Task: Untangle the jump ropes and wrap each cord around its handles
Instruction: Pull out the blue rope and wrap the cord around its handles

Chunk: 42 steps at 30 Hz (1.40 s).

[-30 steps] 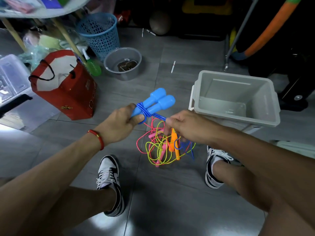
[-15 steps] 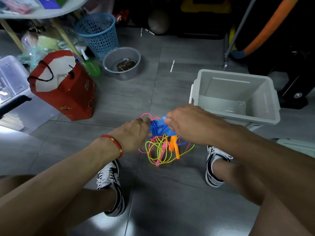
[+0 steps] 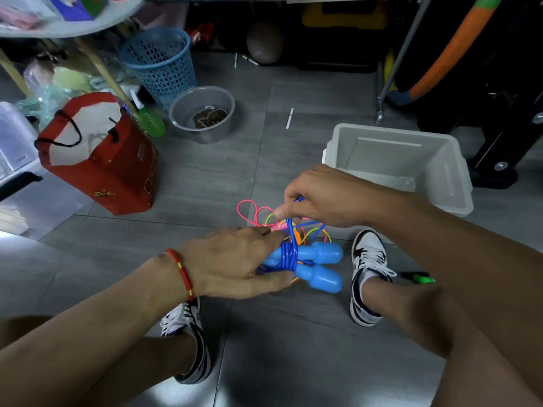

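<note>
Two blue jump-rope handles (image 3: 318, 264) lie side by side, their thick ends pointing right, with blue cord (image 3: 289, 255) wound several times round their necks. My left hand (image 3: 235, 262) grips the handles' thin ends from the left. My right hand (image 3: 320, 199) is just above and pinches the free blue cord, drawn taut up from the wraps. Behind them on the floor lies a tangle of pink, yellow-green and orange ropes (image 3: 258, 214), partly hidden by both hands.
A white plastic bin (image 3: 396, 160) stands at the right behind my right hand. A red paper bag (image 3: 114, 171), a grey basin (image 3: 202, 113) and a blue mesh basket (image 3: 160, 61) stand at the left. My shoes (image 3: 367, 277) flank the ropes. A green object (image 3: 420, 278) lies at the right.
The blue handles came down from chest height and turned, thick ends now pointing right. My right hand has carried the cord over them, adding to the wraps.
</note>
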Each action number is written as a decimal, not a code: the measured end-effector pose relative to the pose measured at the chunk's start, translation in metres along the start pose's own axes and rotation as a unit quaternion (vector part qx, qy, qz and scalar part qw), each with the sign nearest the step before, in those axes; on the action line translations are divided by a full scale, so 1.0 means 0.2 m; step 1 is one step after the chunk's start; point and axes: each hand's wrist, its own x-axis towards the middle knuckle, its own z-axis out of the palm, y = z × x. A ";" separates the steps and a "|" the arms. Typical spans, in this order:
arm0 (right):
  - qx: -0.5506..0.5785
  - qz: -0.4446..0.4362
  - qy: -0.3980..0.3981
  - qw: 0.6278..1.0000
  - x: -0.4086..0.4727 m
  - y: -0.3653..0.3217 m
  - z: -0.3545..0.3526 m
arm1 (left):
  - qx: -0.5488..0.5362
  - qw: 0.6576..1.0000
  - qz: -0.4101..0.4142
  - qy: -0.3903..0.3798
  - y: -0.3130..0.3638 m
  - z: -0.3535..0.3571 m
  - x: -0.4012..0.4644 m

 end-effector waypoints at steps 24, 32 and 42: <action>0.473 -0.012 -0.032 0.880 -0.09 0.01 0.15 | -0.652 0.727 -0.123 0.178 -0.16 -0.03 -0.04; 0.323 0.100 0.048 0.940 -0.05 -0.08 0.21 | -0.559 0.762 -0.250 0.210 -0.20 0.01 0.01; 0.071 0.129 0.122 0.982 -0.04 -0.12 0.25 | -0.549 0.757 -0.265 0.236 -0.22 0.02 0.06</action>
